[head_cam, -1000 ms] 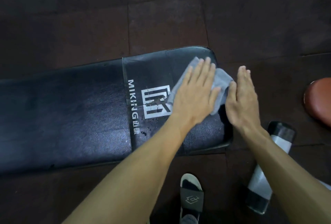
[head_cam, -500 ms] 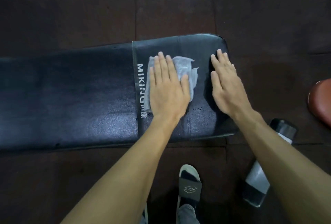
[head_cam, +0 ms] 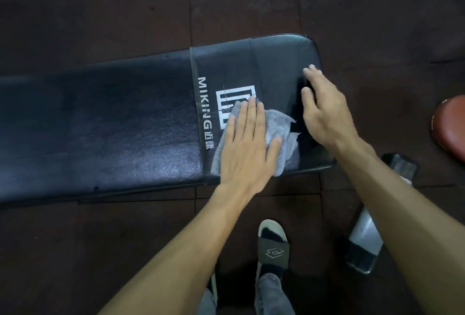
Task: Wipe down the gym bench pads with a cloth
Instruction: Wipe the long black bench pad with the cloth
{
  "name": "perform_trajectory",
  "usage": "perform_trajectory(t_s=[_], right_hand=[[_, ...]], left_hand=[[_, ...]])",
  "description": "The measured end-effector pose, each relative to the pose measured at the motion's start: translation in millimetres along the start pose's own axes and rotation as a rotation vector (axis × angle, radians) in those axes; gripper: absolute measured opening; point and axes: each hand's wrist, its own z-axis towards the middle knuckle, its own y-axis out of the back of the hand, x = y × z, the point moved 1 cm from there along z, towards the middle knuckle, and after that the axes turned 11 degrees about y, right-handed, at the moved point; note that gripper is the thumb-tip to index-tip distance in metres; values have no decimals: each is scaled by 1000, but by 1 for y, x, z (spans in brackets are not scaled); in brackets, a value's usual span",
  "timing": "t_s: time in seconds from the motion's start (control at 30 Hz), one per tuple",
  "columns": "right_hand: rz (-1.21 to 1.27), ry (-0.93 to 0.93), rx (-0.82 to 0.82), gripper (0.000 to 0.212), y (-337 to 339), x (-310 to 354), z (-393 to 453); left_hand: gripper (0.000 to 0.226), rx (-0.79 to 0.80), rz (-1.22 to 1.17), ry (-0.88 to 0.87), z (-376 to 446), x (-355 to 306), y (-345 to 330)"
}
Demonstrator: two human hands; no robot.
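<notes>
A long black bench pad [head_cam: 113, 123] with a white MIKING logo runs across the middle of the head view. On its right end lies a grey cloth [head_cam: 279, 128], near the front edge and partly over the logo. My left hand [head_cam: 247, 143] presses flat on the cloth with straight fingers. To its right, my right hand [head_cam: 324, 110] rests on the bare pad close to the rounded end, its fingers slightly bent and holding nothing.
The dark rubber-tile floor [head_cam: 251, 0] surrounds the bench. A black and silver bench leg [head_cam: 370, 229] sticks out at the lower right. A brown round pad [head_cam: 450, 126] shows at the right edge. My foot in a black slide sandal [head_cam: 273, 244] stands below the bench.
My left hand has slid the cloth toward the pad's front edge, uncovering the upper part of the logo. My right hand has stayed near the pad's right end.
</notes>
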Motion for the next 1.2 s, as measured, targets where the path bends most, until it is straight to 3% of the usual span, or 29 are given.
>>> perform_trajectory(t_s=[0.1, 0.17, 0.27, 0.37, 0.5, 0.63, 0.77, 0.93, 1.07, 1.2], right_hand=[[-121, 48, -100, 55, -16, 37, -31], [-246, 120, -8, 62, -43, 62, -54], [-425, 78, 124, 75, -91, 82, -69], [-629, 61, 125, 79, -124, 89, -52], [-651, 272, 192, 71, -141, 94, -24], [-678, 452, 308, 70, -120, 78, -52], [-727, 314, 277, 68, -74, 37, -79], [-677, 97, 121, 69, -59, 16, -62], [-660, -22, 32, 70, -57, 10, -29], [-616, 6, 8, 71, -44, -3, 37]], left_hand=[[62, -30, -144, -2, 6, 24, 27], [61, -138, -89, 148, 7, 72, 40], [62, -139, 11, 328, 5, 131, 40], [62, -166, 76, 282, 6, 141, 31], [60, -181, 82, 286, 6, 143, 28], [60, -178, 87, 263, 6, 143, 26], [62, -177, -41, 292, 10, 128, 35], [63, -142, 57, -31, 49, 57, 21], [64, -125, 155, 16, 55, 49, 7], [64, -149, 158, -5, 55, 48, 8]])
